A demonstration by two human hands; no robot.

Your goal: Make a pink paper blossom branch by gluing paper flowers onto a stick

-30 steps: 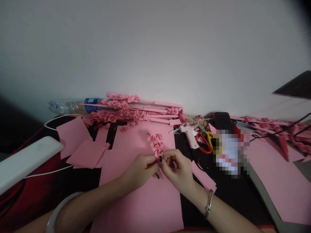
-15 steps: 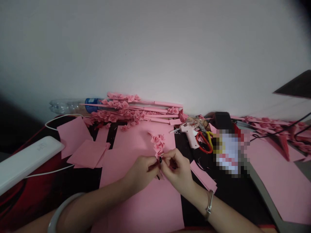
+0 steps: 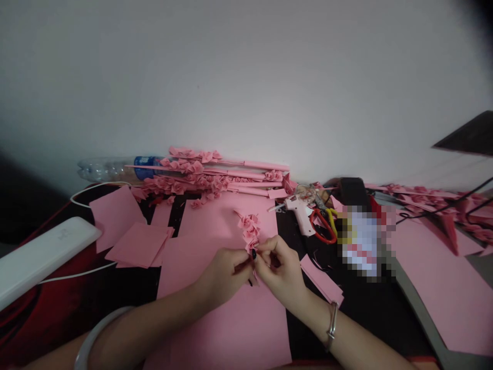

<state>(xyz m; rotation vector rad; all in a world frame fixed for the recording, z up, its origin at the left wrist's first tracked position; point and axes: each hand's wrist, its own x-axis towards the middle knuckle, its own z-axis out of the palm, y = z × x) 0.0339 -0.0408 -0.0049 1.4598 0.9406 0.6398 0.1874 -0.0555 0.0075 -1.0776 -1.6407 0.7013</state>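
Note:
Over the large pink paper sheet [image 3: 223,329], both hands meet at a stem of pink paper flowers [image 3: 249,228]. The blossoms point away from me, above my fingers. My left hand [image 3: 225,275] is closed around the lower part of the stem, which is largely hidden by the fingers. My right hand [image 3: 279,270] pinches at the base of the lowest blossom with thumb and index finger. A bit of pink paper shows below the fingertips.
Behind lie several finished paper flower stems [image 3: 215,180] and a plastic bottle [image 3: 103,168]. To the right are a glue gun [image 3: 302,213], red-handled scissors [image 3: 323,228] and paper strips [image 3: 321,280]. Square papers [image 3: 138,244] and a white bar-shaped device [image 3: 50,257] are at left.
Almost nothing differs. Both hands keep their grip on the flower stem, and the whole view has shifted very slightly.

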